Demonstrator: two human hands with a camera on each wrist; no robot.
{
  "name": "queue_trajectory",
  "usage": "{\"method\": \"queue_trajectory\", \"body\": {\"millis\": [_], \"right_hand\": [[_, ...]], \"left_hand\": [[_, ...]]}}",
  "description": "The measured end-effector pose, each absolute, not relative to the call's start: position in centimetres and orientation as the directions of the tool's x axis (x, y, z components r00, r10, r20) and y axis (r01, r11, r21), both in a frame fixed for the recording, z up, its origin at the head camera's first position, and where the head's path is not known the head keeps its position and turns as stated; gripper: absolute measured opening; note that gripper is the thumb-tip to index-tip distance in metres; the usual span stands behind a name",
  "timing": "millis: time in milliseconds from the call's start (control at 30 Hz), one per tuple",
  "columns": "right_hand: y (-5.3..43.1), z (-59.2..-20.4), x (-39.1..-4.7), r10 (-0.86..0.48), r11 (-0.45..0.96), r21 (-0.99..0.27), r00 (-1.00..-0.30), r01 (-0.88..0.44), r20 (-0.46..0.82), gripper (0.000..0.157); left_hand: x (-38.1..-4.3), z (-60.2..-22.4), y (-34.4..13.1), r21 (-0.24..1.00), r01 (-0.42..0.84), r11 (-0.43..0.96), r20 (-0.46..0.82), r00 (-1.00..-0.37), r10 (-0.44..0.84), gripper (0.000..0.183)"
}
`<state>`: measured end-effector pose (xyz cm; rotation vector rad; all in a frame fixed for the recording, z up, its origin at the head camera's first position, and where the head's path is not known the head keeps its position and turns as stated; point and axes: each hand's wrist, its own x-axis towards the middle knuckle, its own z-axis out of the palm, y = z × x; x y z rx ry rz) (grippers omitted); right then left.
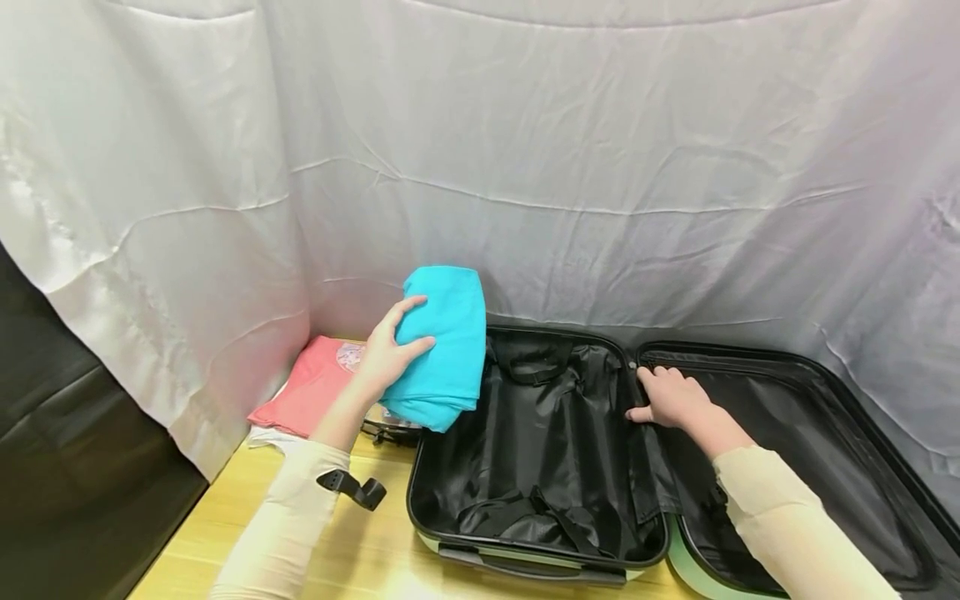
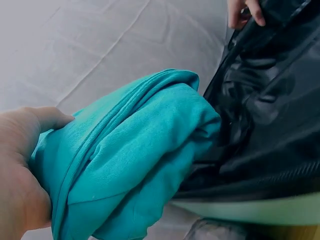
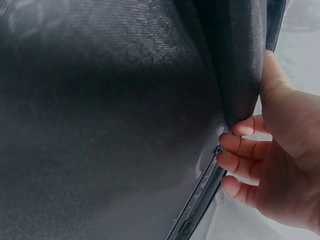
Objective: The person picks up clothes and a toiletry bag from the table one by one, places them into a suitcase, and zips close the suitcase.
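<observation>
A folded turquoise cloth garment hangs in my left hand, thumb on one side and fingers on the other. In the left wrist view the garment shows its layered folds near the suitcase's side. An open suitcase, its black-lined half in the middle and its other half to the right, lies below. My right hand is at the hinge between the halves. There the right wrist view shows the fingers and thumb pinching the black fabric flap beside a zipper.
A folded coral shirt with a printed patch lies on the wooden table at left, over something white. A dark-edged item sits partly hidden beneath the garment. Pale curtains stand behind and at the sides.
</observation>
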<state>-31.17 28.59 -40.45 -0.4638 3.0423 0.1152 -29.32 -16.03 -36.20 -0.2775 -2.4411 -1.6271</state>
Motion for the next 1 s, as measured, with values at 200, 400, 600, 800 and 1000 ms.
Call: {"method": "queue_trajectory", "body": {"millis": [200,400,600,800,1000], "right_hand": [[28.6,-40.3,-31.0,-0.301,0.950,0.061,-0.951,-0.305,-0.073,0.076],[28.5,-40.0,-30.9,-0.306,0.948,0.062,-0.949,-0.311,-0.071,0.074],[28.5,-40.0,-31.0,-0.311,0.945,0.077,-0.947,-0.317,-0.082,0.076],[28.6,-40.1,-31.1,-0.315,0.943,0.085,-0.946,-0.321,-0.083,0.077],[28.4,-39.8,-31.1,-0.313,0.943,0.089,-0.945,-0.321,-0.096,0.078]], "left_hand": [[-29.2,-36.5,-14.4,0.911,0.225,0.347,0.212,-0.974,0.076,0.062],[-29.0,-36.6,-13.0,0.917,0.229,0.325,0.201,-0.973,0.118,0.063],[-29.0,-37.2,-11.7,0.912,0.199,0.357,0.168,-0.979,0.116,0.064],[-28.9,-37.8,-10.4,0.913,0.138,0.383,0.091,-0.986,0.139,0.066],[-29.0,-39.0,-9.5,0.917,0.127,0.377,0.060,-0.981,0.185,0.067]]}}
